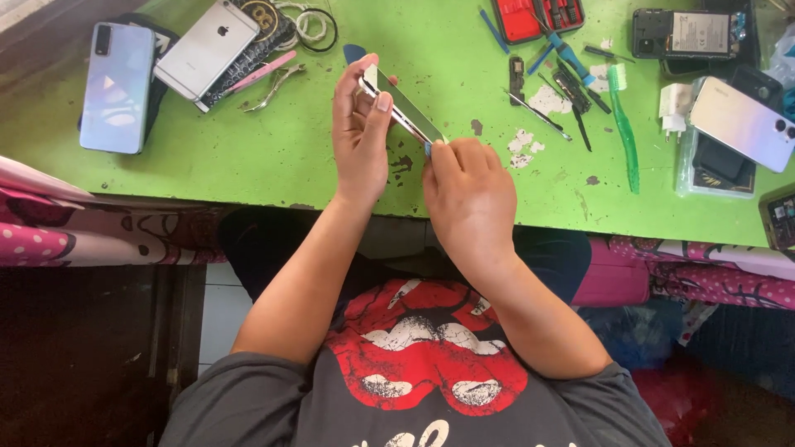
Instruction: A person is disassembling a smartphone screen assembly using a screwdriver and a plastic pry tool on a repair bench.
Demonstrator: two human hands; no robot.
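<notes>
My left hand (358,136) grips a slim phone (402,109) on its edge, tilted above the green table (248,149), fingers wrapped over its upper end. My right hand (468,194) pinches a small blue pick (428,149) against the phone's lower end; most of the pick is hidden by my fingers. Another blue pick (354,52) lies just beyond my left hand.
At the left lie a pale blue phone (116,87), a silver phone (207,48), tweezers (275,85) and rings. At the right sit a red tool case (538,16), a blue screwdriver (570,56), a green toothbrush (623,124), an opened phone (686,33) and a lilac phone (744,122).
</notes>
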